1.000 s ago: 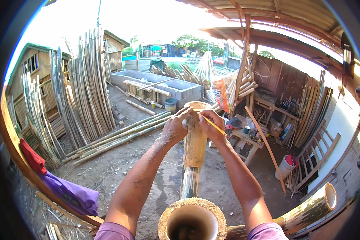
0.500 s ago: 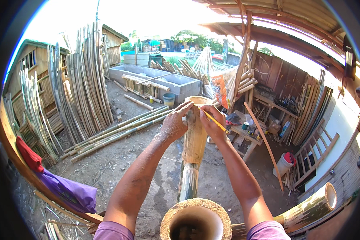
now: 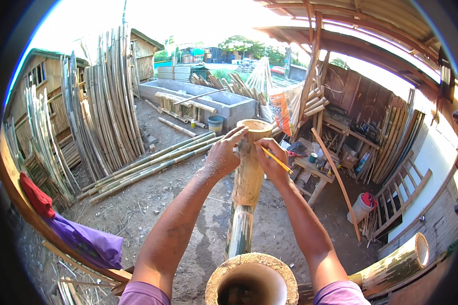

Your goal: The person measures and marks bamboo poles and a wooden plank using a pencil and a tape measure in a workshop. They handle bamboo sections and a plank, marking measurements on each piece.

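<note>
The bamboo tube runs toward twelve o'clock, likely stiff and weighty, best held round its barrel. The left hand rests, grip unclosed, near its rim's eight o'clock; the right hand clamps a slim, light pencil.

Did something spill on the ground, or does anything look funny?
There's a dark streak on the ground, left of the bamboo. Its darker colour looks odd; maybe it's damp, but I can't tell.
</note>
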Demonstrator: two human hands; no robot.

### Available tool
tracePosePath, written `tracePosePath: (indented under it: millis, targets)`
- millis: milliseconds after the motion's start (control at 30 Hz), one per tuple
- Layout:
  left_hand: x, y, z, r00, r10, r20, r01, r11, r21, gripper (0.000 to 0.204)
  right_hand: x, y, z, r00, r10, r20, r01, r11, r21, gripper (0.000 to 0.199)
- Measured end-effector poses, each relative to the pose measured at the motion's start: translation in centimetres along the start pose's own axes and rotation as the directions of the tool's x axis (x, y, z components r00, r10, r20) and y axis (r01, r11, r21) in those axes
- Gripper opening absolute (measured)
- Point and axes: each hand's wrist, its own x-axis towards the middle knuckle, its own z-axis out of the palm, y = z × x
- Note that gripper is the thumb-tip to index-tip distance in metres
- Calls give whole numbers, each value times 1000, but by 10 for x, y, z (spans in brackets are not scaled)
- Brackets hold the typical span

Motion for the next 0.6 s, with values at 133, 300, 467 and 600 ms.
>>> tracePosePath:
  millis: [133,300,467,600]
  targets:
    - [0,-2,1,998,49,-29,-48,998,30,81,-8,-2,0,998,53,35,-53,999,5,10]
    - [1,-4,1,998,62,-25,-62,998,22,81,1,-6,-2,995,95,32,-97,993,68,12]
    - [0,-2,2,1000,22,-17,-21,999,44,80,-4,-3,-1,997,69,43,-69,998,9,11]
    - [-1,-2,2,999,39,-20,-37,997,69,80,-18,2,2,998,67,21,-66,997,-36,12]
